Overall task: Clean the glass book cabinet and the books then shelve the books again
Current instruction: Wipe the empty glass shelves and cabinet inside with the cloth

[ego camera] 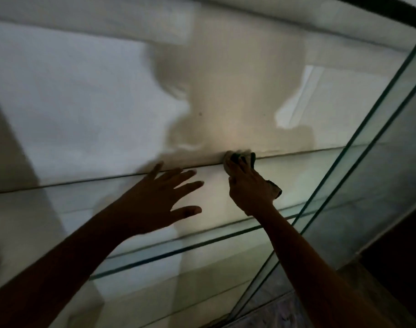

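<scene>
I look into the glass book cabinet, with a glass shelf [297,176] running across the middle and a pale back wall [84,102] behind it. My right hand [249,188] grips a crumpled cloth [240,157] and presses it at the back edge of the shelf, where the shelf meets the wall. My left hand [159,197] is spread with straight fingers over the shelf, just left of the right hand; whether it touches the glass I cannot tell. No books are in view.
A lower glass shelf edge [178,252] runs below my arms. An upright glass side panel [368,138] closes the cabinet on the right. A dark frame [391,10] crosses the top right corner. Tiled floor [285,313] shows at the bottom right.
</scene>
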`<state>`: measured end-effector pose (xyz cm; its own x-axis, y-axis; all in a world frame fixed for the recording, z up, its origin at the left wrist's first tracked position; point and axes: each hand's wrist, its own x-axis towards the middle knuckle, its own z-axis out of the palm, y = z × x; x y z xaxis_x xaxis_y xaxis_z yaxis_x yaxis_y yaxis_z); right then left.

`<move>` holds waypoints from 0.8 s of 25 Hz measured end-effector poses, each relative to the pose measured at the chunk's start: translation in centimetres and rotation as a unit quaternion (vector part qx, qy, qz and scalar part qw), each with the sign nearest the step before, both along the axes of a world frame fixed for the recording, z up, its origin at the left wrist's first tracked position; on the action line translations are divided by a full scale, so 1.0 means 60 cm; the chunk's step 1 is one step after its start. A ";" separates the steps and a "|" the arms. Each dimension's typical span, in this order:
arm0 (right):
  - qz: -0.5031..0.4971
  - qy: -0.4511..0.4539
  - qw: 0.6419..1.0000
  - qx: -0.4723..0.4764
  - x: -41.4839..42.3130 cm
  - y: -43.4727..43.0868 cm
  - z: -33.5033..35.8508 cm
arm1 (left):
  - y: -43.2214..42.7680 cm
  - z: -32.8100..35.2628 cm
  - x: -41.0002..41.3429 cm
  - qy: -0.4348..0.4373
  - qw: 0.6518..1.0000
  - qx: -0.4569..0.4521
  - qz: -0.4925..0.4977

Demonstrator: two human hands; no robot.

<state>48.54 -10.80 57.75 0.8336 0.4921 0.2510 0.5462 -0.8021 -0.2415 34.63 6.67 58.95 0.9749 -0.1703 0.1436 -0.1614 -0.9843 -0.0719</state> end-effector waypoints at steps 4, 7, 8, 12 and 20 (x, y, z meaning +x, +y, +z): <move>0.082 -0.023 0.996 -0.012 -0.065 0.042 0.000 | -0.009 -0.010 -0.136 -0.043 0.984 -0.098 0.139; 0.170 -0.029 0.985 -0.004 -0.129 0.072 0.000 | -0.017 -0.034 -0.176 -0.017 0.966 -0.083 0.243; 0.204 -0.026 0.979 0.000 -0.149 0.079 0.002 | -0.018 -0.039 -0.176 -0.024 0.965 -0.069 0.251; 0.358 -0.011 0.933 0.017 -0.208 0.070 0.001 | -0.051 -0.056 -0.229 -0.166 0.945 -0.148 0.239; 0.579 0.079 0.804 0.113 -0.188 0.205 0.059 | -0.112 -0.071 -0.274 -0.413 0.310 -0.795 0.320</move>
